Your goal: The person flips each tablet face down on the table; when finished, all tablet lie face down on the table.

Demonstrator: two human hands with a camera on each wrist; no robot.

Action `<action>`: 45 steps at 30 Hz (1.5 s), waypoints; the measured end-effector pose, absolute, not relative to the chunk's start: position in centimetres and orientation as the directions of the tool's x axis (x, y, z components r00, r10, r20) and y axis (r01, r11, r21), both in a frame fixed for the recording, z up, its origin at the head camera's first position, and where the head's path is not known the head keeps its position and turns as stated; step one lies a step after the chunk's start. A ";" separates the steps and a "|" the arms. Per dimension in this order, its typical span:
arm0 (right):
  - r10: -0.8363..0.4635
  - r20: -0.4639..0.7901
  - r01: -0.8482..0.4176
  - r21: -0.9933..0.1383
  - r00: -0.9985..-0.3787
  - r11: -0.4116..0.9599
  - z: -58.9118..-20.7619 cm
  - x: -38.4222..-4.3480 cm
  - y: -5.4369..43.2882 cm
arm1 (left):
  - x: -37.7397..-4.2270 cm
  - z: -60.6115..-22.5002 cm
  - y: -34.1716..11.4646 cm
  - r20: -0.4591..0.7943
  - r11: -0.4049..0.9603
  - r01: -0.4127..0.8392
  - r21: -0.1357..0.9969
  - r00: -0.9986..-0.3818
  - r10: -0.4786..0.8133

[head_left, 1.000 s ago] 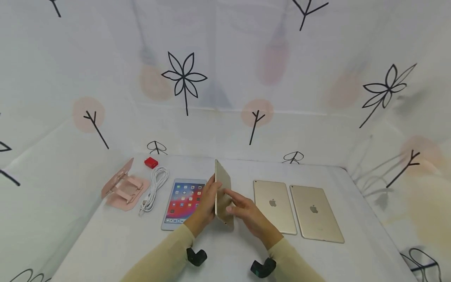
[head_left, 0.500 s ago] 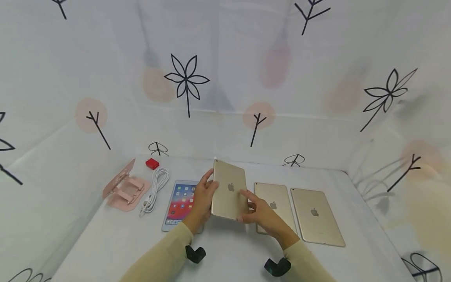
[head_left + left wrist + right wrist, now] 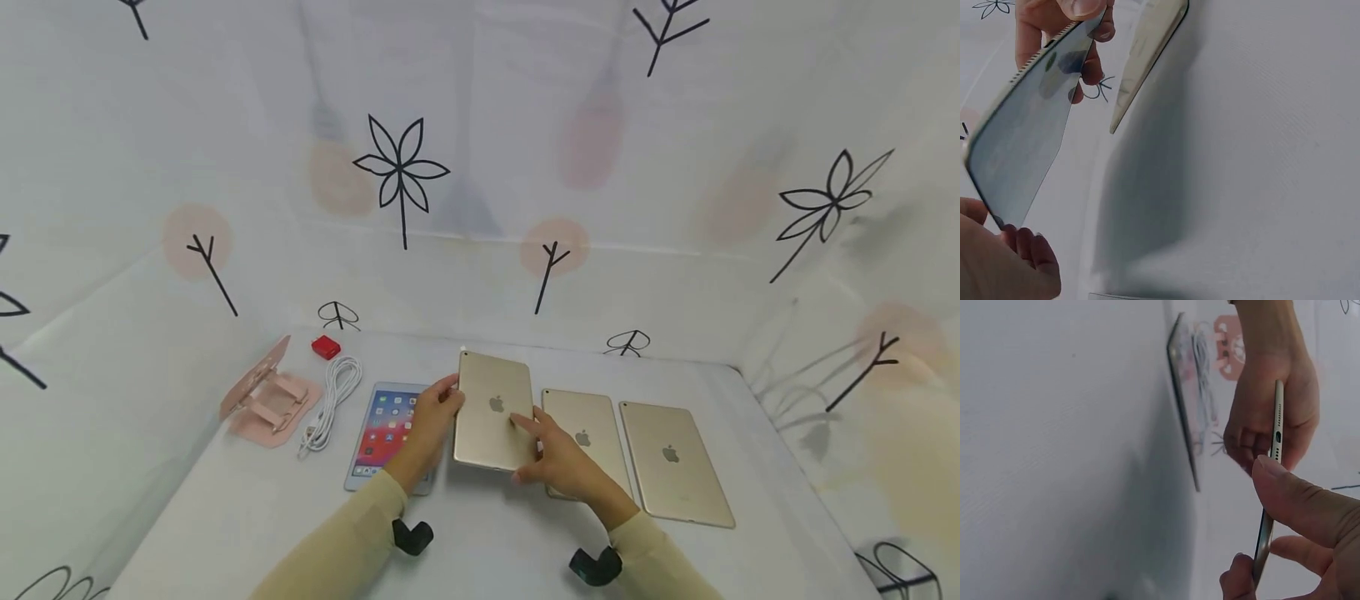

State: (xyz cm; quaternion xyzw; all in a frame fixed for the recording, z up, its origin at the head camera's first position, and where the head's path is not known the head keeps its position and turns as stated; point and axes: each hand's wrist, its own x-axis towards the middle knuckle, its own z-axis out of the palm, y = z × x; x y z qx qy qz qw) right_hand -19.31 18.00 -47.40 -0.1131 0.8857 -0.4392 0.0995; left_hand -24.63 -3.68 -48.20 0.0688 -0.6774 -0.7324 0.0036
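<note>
A gold tablet [image 3: 493, 417] is held up off the table between both hands, its logo-marked back toward the head camera. My left hand [image 3: 431, 425] grips its left edge, thumb on the back. At the lower right my right hand [image 3: 558, 454] pinches the tablet's edge, the index finger touching the back. In the left wrist view the dark, reflective screen [image 3: 1022, 137] shows. The right wrist view shows the edge with its charging port [image 3: 1278, 437]. Left of the hands lies a white tablet [image 3: 382, 433] with a lit home screen, partly covered by my left hand.
Two gold tablets lie face down at right, the nearer one [image 3: 581, 408] partly behind my right hand, the other [image 3: 675, 467] beyond it. At left are a pink folding stand [image 3: 270, 408], a coiled white cable [image 3: 333, 400] and a red charger block [image 3: 326, 347].
The held tablet has turned from nearly edge-on to showing its full back, then shifted slightly right and down. My right hand has moved right along with it.
</note>
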 end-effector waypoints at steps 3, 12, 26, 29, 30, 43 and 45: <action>-0.274 -0.064 -0.125 -0.775 -0.960 0.620 -48.0 -19.4 18.0 | -24.4 -48.4 -3.8 -0.153 -0.034 -0.151 0.988 -0.983 -0.097; -0.295 -0.046 -0.165 -0.743 -0.954 0.649 -49.4 -19.7 18.2 | -24.2 -49.7 -4.0 -0.234 0.077 -0.239 0.968 -0.969 -0.075; -0.310 -0.076 -0.177 -0.684 -0.948 0.708 -49.8 -19.7 18.1 | -24.2 -50.6 -4.1 -0.242 0.247 -0.239 0.939 -0.970 -0.017; -0.308 -0.087 -0.185 -0.636 -0.947 0.749 -49.6 -19.7 17.9 | -24.1 -50.4 -4.1 -0.238 0.282 -0.231 0.931 -0.971 -0.008; -0.308 -0.090 -0.189 -0.616 -0.947 0.764 -49.6 -19.8 17.8 | -24.1 -50.3 -4.2 -0.237 0.292 -0.229 0.929 -0.971 -0.005; -0.283 -0.072 -0.216 -0.476 -0.956 0.853 -50.0 -19.7 17.1 | -23.8 -49.8 -4.1 -0.230 0.359 -0.216 0.908 -0.973 -0.006; -0.278 -0.070 -0.217 -0.454 -0.958 0.864 -50.2 -19.7 17.1 | -23.7 -49.7 -4.0 -0.231 0.369 -0.216 0.904 -0.973 -0.002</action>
